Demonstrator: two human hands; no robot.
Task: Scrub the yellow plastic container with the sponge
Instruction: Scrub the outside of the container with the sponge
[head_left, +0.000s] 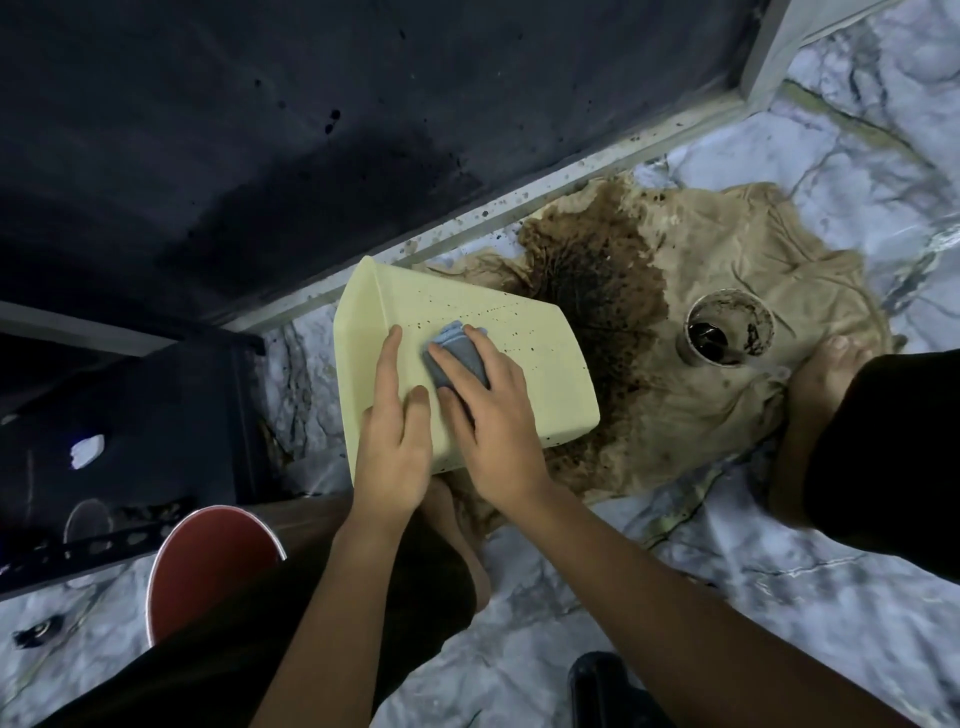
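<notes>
The pale yellow, box-shaped plastic container (519, 364) was held tilted on its side above the marble-patterned floor (779, 597), its broad outer wall turned up toward the camera and its lower edge near a bare foot (457, 530). That wall was partly cleaned at most: a scatter of small dark specks was seen in rows across its upper and right-hand portion and along its lower right corner, so the scrubbing was judged to be under way, with most of that face left to be gone over. The inside of the container was not shown, and its condition could not be told.

A folded blue-grey sponge (457, 358) was pressed flat against the wall by the right hand (488, 421), whose fingers were curled over and around it. The container was steadied by the left hand (395, 441), laid on the wall beside the sponge with fingers extended; whether its thumb hooked the rim could not be told.

Just beyond the container, a tan cloth (727, 291) soaked with a dark brown spill was spread on the floor, and a small round cup (730, 330) with dark residue stood on it. A red bucket (208, 566) stood at lower left.
</notes>
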